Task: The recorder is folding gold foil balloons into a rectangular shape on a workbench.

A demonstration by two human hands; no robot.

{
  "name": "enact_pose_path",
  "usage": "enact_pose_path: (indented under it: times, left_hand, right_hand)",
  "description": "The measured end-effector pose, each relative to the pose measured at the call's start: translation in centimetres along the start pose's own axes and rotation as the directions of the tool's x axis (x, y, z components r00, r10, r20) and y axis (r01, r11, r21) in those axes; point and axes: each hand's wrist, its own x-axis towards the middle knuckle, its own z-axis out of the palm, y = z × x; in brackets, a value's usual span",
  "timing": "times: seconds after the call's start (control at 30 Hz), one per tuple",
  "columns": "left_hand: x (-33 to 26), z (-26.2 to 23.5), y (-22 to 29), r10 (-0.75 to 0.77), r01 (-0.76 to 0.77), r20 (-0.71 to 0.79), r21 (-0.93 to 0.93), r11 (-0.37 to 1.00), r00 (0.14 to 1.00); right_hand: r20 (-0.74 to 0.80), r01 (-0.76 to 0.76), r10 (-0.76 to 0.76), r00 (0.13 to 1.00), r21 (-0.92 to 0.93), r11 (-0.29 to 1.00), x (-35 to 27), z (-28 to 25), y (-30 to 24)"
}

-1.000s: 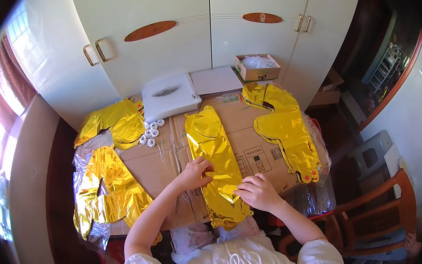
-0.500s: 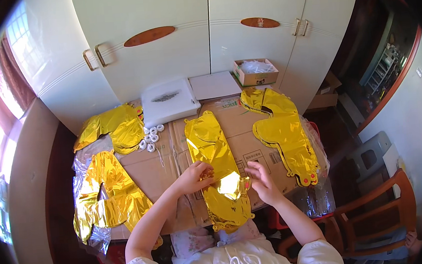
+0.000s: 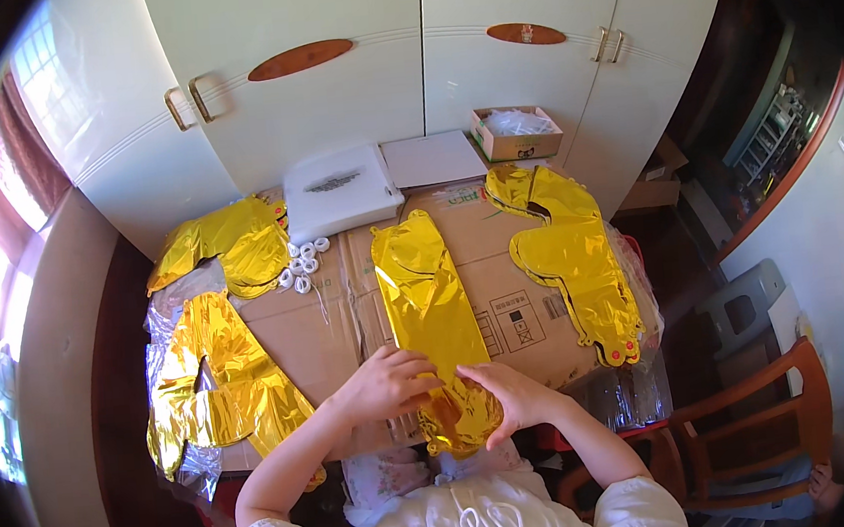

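A flat gold foil balloon (image 3: 433, 298), folded into a long strip, lies down the middle of the cardboard-covered table toward me. My left hand (image 3: 389, 382) rests over its left edge near the lower end, fingers loosely stretched across the foil. At the lower right edge is my right hand (image 3: 517, 396), thumb and fingers apart around the rim of the foil. Between the hands the foil is creased and darkly reflecting. Whether the right fingertips press on the foil is hard to see.
More gold foil balloons lie at left (image 3: 221, 371), upper left (image 3: 225, 246) and right (image 3: 571, 250). White ribbon rolls (image 3: 304, 264) sit beside a stack of white plastic bags (image 3: 339, 192). A small box (image 3: 518, 135) stands at the back; a wooden chair (image 3: 757, 415) is at right.
Both hands have moved toward me, down the strip, and the right hand has come in to its edge. The bright flap at the lower end now lies flatter between them.
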Motion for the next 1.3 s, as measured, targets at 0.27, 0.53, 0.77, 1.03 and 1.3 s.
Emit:
enact_pose_path:
  times: [0.27, 0.53, 0.77, 1.03, 1.3]
  left_hand:
    - [-1.5, 1.4, 2.2, -0.065, 0.067, -0.023, 0.099, 0.993, 0.998]
    - [0.9, 2.3, 0.1, -0.591, 0.578, 0.039, -0.267, 0.771, 0.806]
    - [3.6, 3.0, -2.4, -0.646, 0.582, -0.069, -0.372, 0.724, 0.760]
    - [4.2, 3.4, -3.3, -0.701, 0.644, -0.084, -0.328, 0.691, 0.708]
    - [0.6, 0.6, -3.6, -0.455, 0.477, 0.164, -0.454, 0.753, 0.875]
  right_hand:
    - [-0.179, 0.000, 0.051, 0.982, 0.273, 0.962, 0.4, 0.6, 1.4]
    - [-0.188, -0.055, 0.123, 0.974, 0.332, 0.942, 0.5, 0.9, 2.5]
    - [-0.360, -0.129, 0.232, 0.904, 0.287, 0.949, 1.2, 1.8, 1.1]
    - [-0.412, -0.180, 0.206, 0.888, 0.101, 0.979, 1.1, 3.1, 2.0]
    - [-0.490, -0.145, 0.265, 0.830, 0.269, 0.952, 1.4, 3.2, 1.5]
